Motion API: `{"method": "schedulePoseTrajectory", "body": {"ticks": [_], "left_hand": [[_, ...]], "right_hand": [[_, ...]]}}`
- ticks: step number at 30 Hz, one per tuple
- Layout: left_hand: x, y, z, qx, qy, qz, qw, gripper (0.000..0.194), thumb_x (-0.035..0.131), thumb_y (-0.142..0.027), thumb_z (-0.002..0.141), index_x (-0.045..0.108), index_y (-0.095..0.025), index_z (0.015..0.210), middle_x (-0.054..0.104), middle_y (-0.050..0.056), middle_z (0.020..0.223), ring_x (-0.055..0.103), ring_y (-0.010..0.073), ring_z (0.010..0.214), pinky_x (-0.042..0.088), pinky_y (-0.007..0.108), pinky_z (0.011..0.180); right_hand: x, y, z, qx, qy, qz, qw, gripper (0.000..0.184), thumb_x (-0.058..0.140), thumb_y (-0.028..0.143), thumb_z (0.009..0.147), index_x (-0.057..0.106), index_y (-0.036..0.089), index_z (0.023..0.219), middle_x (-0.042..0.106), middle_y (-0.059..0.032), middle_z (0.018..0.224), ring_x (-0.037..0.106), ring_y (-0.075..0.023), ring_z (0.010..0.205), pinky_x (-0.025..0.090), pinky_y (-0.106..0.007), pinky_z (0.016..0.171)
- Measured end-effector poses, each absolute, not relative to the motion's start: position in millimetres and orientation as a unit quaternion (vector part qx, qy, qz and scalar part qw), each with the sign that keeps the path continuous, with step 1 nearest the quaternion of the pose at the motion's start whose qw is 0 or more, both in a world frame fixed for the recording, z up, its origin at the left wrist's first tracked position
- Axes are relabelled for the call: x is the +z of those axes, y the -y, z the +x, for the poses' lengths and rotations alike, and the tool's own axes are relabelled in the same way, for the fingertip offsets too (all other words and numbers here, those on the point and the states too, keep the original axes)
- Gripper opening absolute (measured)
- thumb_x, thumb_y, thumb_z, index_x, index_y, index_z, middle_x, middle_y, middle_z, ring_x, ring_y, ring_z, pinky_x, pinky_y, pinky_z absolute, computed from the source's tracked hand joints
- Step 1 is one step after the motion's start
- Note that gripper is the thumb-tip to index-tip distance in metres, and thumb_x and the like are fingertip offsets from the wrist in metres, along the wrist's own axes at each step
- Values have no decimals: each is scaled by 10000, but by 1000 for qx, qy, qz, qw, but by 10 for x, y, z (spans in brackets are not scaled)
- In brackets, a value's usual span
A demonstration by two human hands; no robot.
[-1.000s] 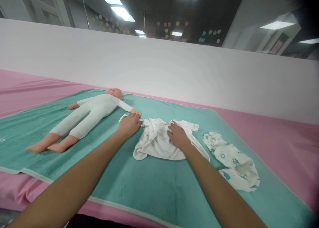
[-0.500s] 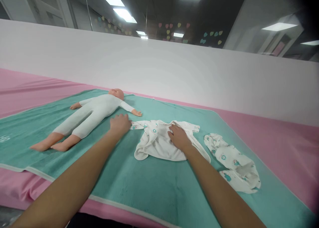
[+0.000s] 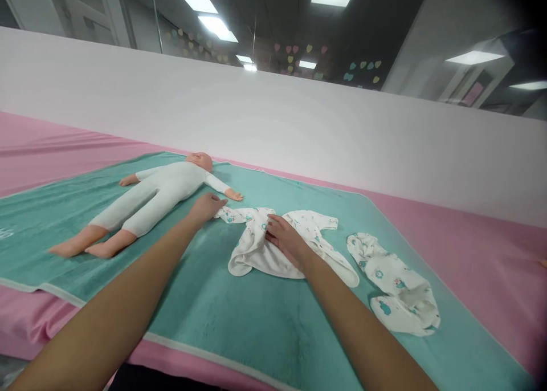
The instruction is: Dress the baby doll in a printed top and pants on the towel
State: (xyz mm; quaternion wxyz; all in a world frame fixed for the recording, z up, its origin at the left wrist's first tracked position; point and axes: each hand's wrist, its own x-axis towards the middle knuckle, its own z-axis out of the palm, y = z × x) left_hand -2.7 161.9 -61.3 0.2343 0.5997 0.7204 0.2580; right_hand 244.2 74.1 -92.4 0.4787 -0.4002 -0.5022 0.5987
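A white baby shirt [image 3: 252, 243] with a teal print lies spread in front of me, its front partly open. At the tip of its left sleeve, my left hand [image 3: 208, 207] pinches the cloth between thumb and fingers. My right hand [image 3: 287, 240] is over the middle of the shirt, its bent fingers closed on the edge of the left front panel; the fingertips are partly hidden by cloth. Just beyond my left hand lies a baby doll [image 3: 166, 186] in a pale bodysuit, face up with its arms out.
Matching printed baby trousers [image 3: 397, 282] lie crumpled to the right of the shirt. Everything rests on a green towel [image 3: 239, 334] over a pink padded surface [image 3: 478, 243]. A white wall panel [image 3: 273, 123] with a dark window above it rises behind.
My right hand has moved left across the shirt, from its white inside to the left front panel. The right front panel now lies folded inward. My left hand now pinches the sleeve end, slightly lifted.
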Motion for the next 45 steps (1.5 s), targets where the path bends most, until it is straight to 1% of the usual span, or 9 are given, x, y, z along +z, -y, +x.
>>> {"method": "schedulePoseTrajectory", "body": {"ticks": [2, 7, 11, 18, 26, 30, 33, 37, 45], "left_hand": [[-591, -1607, -52, 250, -709, 604, 264, 460, 527, -615, 732, 563, -194, 915, 652, 62, 791, 618, 232, 718, 420, 281, 560], [-599, -1572, -131, 134, -736, 652, 125, 478, 551, -651, 694, 556, -177, 757, 643, 82, 761, 597, 269, 738, 405, 307, 585], [-602, -1539, -87, 125, -714, 659, 200, 410, 594, -586, 697, 558, -181, 756, 611, 34, 593, 586, 220, 554, 396, 285, 520], [-451, -1473, -5, 513, -603, 490, 364, 204, 687, -249, 662, 526, -158, 747, 583, 11, 667, 577, 139, 572, 488, 256, 537], [-607, -1636, -201, 582, -627, 433, 284, 260, 597, -107, 656, 545, -135, 909, 599, 77, 929, 601, 183, 784, 515, 285, 642], [-642, -1660, -274, 503, -689, 497, 157, 257, 553, -111, 663, 562, -171, 913, 612, 74, 1000, 588, 241, 900, 485, 342, 741], [-618, -1607, -208, 314, -736, 597, 54, 162, 492, -250, 765, 568, -198, 898, 640, 84, 929, 596, 286, 878, 473, 393, 715], [-584, -1498, -50, 110, -733, 672, 10, 309, 410, -422, 836, 579, -174, 908, 642, 137, 938, 606, 310, 851, 469, 399, 683], [-540, -1449, -100, 65, -758, 648, -17, 346, 336, -378, 884, 555, -164, 1046, 593, 173, 1045, 593, 321, 935, 462, 408, 734]], "right_hand": [[-907, -711, 2371, 652, 452, -357, 494, 504, 640, 336, 779, 474, 245, 1247, 606, -55, 1078, 596, -157, 953, 493, -301, 859], [-928, -712, 2344, 694, 393, -313, 516, 409, 722, 242, 705, 598, 226, 1095, 591, -2, 890, 566, -94, 759, 476, -219, 708], [-955, -734, 2374, 705, 365, -285, 538, 442, 725, 176, 681, 604, 252, 1100, 590, 16, 899, 542, -66, 702, 459, -182, 638], [-942, -759, 2469, 685, 332, -277, 587, 498, 712, 182, 679, 572, 289, 1145, 595, 5, 1133, 597, -124, 852, 509, -236, 703], [-977, -778, 2448, 647, 421, -327, 545, 423, 713, 231, 673, 593, 253, 1078, 587, -32, 1171, 595, -167, 912, 490, -287, 755], [-950, -745, 2388, 632, 470, -362, 499, 396, 710, 259, 686, 598, 253, 1065, 598, -26, 1114, 579, -165, 949, 464, -272, 792], [-944, -731, 2387, 634, 500, -369, 461, 406, 701, 308, 704, 593, 253, 1091, 618, -22, 965, 587, -156, 862, 463, -276, 761], [-998, -750, 2388, 614, 529, -380, 446, 382, 708, 318, 682, 623, 241, 1046, 599, -6, 865, 576, -144, 791, 466, -288, 753], [-957, -736, 2403, 633, 478, -358, 493, 553, 702, 230, 639, 576, 305, 1172, 516, -5, 1260, 587, -170, 940, 492, -307, 811]]}}
